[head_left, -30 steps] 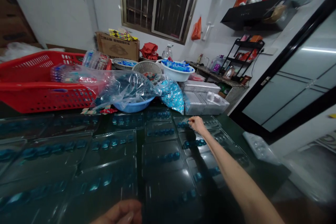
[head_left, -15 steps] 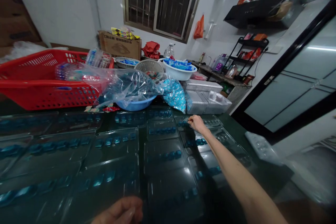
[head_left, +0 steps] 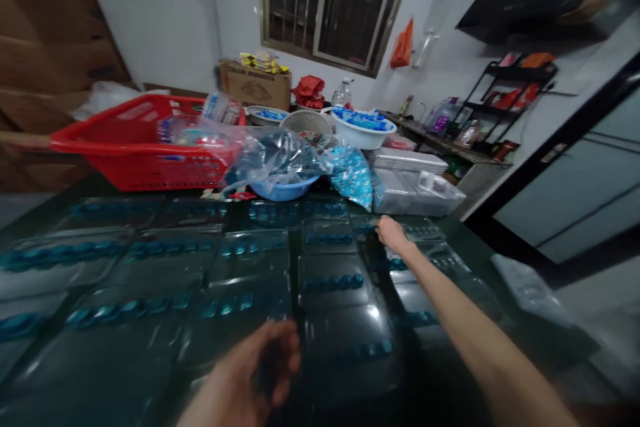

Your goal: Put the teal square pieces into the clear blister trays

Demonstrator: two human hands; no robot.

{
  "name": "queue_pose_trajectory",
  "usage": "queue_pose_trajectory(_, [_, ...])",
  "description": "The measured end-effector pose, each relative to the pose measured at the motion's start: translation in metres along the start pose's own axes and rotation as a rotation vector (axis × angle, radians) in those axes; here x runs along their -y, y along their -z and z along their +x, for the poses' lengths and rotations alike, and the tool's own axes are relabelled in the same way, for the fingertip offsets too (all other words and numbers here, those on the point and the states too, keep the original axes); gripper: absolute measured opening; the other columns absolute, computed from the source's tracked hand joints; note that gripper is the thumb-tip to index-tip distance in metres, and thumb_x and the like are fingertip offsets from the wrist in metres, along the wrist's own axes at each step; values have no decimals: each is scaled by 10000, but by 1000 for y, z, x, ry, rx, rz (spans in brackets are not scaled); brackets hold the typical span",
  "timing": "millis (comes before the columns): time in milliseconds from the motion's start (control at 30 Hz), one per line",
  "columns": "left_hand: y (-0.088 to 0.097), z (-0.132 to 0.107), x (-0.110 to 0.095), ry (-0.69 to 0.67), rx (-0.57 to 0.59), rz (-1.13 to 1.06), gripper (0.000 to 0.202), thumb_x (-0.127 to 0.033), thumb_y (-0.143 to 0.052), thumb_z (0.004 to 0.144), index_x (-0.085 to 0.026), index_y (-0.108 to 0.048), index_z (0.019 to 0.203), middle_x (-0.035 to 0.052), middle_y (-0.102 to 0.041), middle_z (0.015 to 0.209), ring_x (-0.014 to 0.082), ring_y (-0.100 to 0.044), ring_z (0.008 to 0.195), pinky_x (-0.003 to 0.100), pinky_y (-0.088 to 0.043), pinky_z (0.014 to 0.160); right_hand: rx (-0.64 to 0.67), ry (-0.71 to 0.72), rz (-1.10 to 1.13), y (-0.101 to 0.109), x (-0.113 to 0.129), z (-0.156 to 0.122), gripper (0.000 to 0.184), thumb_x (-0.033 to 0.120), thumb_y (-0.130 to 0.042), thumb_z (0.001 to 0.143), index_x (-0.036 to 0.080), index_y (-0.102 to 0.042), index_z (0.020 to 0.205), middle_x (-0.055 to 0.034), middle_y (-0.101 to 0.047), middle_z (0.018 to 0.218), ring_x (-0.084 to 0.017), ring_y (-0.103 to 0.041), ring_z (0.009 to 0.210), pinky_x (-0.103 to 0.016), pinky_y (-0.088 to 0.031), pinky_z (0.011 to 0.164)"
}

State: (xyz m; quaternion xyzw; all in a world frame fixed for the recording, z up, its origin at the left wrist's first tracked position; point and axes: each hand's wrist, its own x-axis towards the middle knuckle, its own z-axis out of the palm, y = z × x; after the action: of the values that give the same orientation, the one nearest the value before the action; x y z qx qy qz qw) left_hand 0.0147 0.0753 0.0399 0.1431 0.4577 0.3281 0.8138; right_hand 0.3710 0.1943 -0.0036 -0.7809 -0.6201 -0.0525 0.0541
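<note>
Clear plastic blister trays (head_left: 330, 283) with rows of blue pieces cover a dark tabletop (head_left: 480, 240) and overlap one another. My right hand (head_left: 393, 233) reaches to the far side, its fingertips pinched together at the edge of a tray holding blue pieces (head_left: 367, 228). My left hand (head_left: 263, 360) is near the bottom of the view, above the nearer trays, with its fingers curled. It is blurred, so I cannot tell whether it holds anything.
Beyond the trays are a red plastic basket (head_left: 150, 167), a clear bag (head_left: 275, 160) over a blue bowl (head_left: 285, 192), a bag of blue pieces (head_left: 351, 177), a white bowl (head_left: 363, 135) and stacked silver trays (head_left: 405, 177). A dark-framed door (head_left: 565, 180) stands at the right.
The view has swung, shifting the room to the right in the frame. My left hand has risen farther into view with its fingers curling. My right hand remains at the same tray.
</note>
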Motion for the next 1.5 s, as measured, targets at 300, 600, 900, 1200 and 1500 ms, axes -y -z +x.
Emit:
queue_pose_trajectory(300, [18,7,1,-69,169,-344,238,-281,-498,772,-68,-567,852,135,-535,898,261,-522,887,334,-429,728,-131,443,410,78,118,-125,259,296,-447,825,210,-481,1066,-38,-515,958,-126,-498,818,-238,-398,728])
queue_pose_trajectory(600, [15,-1,17,-19,296,-376,273,-309,-402,821,-88,-561,840,93,-536,851,182,-527,806,278,-422,728,51,648,562,70,189,-206,87,161,-480,779,188,-532,843,-29,-521,834,-169,-435,819,-320,-344,736])
queue_pose_trajectory(900, [8,-2,28,-35,259,-298,275,-325,-457,794,-75,-564,829,101,-526,847,197,-512,788,286,-415,695,79,602,624,62,183,-217,220,105,-441,764,212,-507,944,-23,-523,872,-177,-418,839,-331,-331,743])
queue_pose_trajectory(1200, [7,-3,33,-97,346,-179,228,-274,-453,800,-75,-565,805,107,-531,839,199,-510,802,313,-407,732,123,391,885,65,173,-217,161,112,-510,716,189,-514,858,3,-520,774,-125,-465,756,-263,-362,712])
queue_pose_trajectory(1500, [18,-2,42,-363,237,501,315,-343,-614,690,-111,-570,900,-5,-459,558,68,-388,433,173,-254,362,286,140,1205,65,163,-213,123,204,-544,729,187,-593,841,17,-574,702,-90,-515,645,-185,-406,589])
